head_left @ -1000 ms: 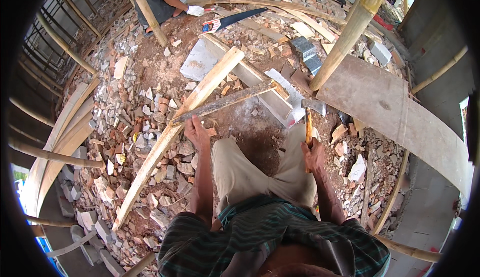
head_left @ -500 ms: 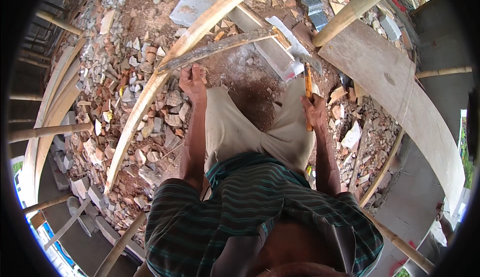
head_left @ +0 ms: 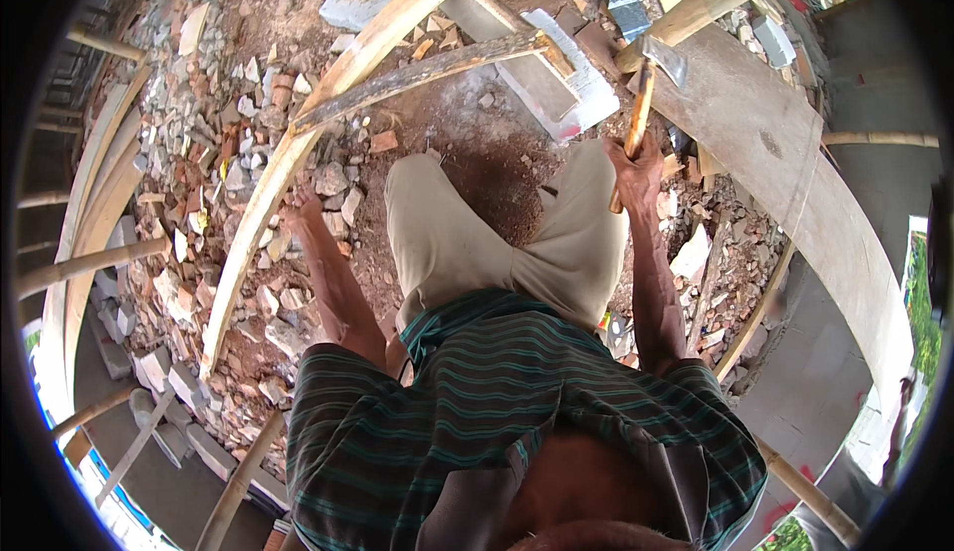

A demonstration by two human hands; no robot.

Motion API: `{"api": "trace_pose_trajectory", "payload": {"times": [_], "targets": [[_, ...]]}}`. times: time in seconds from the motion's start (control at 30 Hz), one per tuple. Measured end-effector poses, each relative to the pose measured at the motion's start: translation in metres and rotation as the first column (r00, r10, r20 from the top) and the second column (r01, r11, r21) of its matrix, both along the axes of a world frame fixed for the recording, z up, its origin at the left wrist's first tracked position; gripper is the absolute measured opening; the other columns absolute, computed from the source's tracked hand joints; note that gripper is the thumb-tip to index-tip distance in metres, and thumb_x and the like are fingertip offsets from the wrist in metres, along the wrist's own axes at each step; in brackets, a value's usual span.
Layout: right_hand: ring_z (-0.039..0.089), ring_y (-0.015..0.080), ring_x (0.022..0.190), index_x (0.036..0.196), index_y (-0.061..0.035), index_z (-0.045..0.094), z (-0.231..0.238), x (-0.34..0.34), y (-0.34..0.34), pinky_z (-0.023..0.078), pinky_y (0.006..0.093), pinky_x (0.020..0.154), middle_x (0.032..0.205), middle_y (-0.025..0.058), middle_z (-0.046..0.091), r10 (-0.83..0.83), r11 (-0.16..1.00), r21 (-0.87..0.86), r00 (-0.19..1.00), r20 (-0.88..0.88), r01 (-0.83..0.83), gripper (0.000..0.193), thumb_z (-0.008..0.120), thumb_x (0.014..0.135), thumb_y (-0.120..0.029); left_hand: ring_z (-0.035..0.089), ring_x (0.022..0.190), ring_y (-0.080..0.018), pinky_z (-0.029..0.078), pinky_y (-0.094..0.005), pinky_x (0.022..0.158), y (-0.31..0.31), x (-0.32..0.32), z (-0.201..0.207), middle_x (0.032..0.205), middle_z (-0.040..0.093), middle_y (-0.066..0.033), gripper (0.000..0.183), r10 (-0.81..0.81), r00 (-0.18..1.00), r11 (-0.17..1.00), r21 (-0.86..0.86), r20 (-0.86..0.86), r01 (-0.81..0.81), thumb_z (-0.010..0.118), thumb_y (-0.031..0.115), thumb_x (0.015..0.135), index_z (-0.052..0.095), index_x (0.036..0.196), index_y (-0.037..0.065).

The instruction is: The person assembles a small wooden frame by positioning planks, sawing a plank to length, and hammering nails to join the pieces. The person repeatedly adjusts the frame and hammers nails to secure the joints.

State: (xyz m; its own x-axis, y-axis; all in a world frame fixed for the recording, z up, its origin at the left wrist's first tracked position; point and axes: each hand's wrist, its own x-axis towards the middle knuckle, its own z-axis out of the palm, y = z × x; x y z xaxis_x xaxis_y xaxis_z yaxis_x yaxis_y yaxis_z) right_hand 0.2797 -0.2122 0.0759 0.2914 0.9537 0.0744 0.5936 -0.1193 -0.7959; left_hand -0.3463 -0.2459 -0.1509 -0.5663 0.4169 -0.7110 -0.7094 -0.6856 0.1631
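Note:
My right hand (head_left: 637,165) is closed around the wooden handle of a hatchet (head_left: 643,104). The grey blade points up and to the right, raised above the ground beyond my right knee. To the left, my left hand (head_left: 304,206) is beside the long pale wooden board (head_left: 260,208). Its fingers are smeared and small, so whether they touch the board cannot be made out. A shorter, dark weathered plank (head_left: 422,79) crosses the long board at its left end. Its right end rests by an upright-edged wooden piece (head_left: 522,64) near a white-edged slab (head_left: 571,79).
Broken brick and stone rubble (head_left: 328,178) covers the ground on both sides. A wide plywood sheet (head_left: 755,104) curves along the right, with a bamboo pole (head_left: 711,14) above it. Several bamboo poles and long boards (head_left: 94,193) stand at the left.
My left hand has moved left and down, from below the dark plank to beside the long board. My right hand has lifted the hatchet, its head now higher and farther right.

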Motion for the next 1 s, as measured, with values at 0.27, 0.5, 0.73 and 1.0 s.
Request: {"api": "trace_pose_trajectory", "payload": {"times": [0.27, 0.5, 0.73, 1.0], "targets": [[0.062, 0.0359, 0.105, 0.118, 0.0058, 0.057, 0.002, -0.044, 0.086, 0.049, 0.0408, 0.094, 0.112, 0.0218, 0.062, 0.143, 0.956, 0.227, 0.969, 0.202, -0.188, 0.054, 0.077, 0.075, -0.019, 0.056, 0.117, -0.0316, 0.038, -0.0612, 0.107, 0.008, -0.062, -0.032, 0.119, 0.062, -0.0137, 0.044, 0.052, 0.974, 0.969, 0.223, 0.221, -0.102, 0.053, 0.037, 0.097, 0.058, 0.124, 0.002], [0.062, 0.0403, 0.097, 0.104, 0.0043, 0.061, -0.022, -0.058, 0.122, 0.050, 0.0450, 0.087, 0.101, 0.0243, 0.063, 0.232, 0.953, 0.111, 0.917, 0.323, -0.280, 0.042, 0.073, 0.073, -0.021, 0.057, 0.114, -0.0325, 0.038, -0.0616, 0.107, -0.002, -0.041, 0.052, 0.116, 0.063, -0.0148, 0.044, 0.141, 0.978, 0.928, 0.323, 0.156, -0.185, 0.055, 0.037, 0.097, 0.059, 0.121, 0.001], [0.065, 0.0407, 0.080, 0.087, 0.0040, 0.062, -0.027, -0.036, 0.140, 0.050, 0.0462, 0.074, 0.081, 0.0261, 0.065, 0.118, 0.981, 0.128, 0.976, 0.183, -0.142, 0.031, 0.070, 0.071, -0.022, 0.053, 0.122, -0.0339, 0.034, -0.0620, 0.110, 0.023, -0.038, 0.224, 0.132, 0.056, -0.0174, 0.049, 0.395, 0.839, 0.752, 0.656, -0.373, -0.063, 0.054, 0.041, 0.095, 0.057, 0.124, 0.002], [0.064, 0.0282, 0.069, 0.086, 0.0061, 0.062, -0.005, -0.003, 0.183, 0.050, 0.0419, 0.070, 0.072, 0.0210, 0.063, 0.166, 0.986, 0.023, 0.984, 0.070, -0.168, 0.035, 0.075, 0.070, -0.022, 0.060, 0.115, -0.0280, 0.056, -0.0454, 0.099, 0.068, 0.113, 0.463, 0.111, 0.059, -0.0138, 0.031, 0.506, 0.609, 0.853, 0.458, -0.611, -0.249, 0.051, 0.025, 0.099, 0.052, 0.120, 0.003]]}}
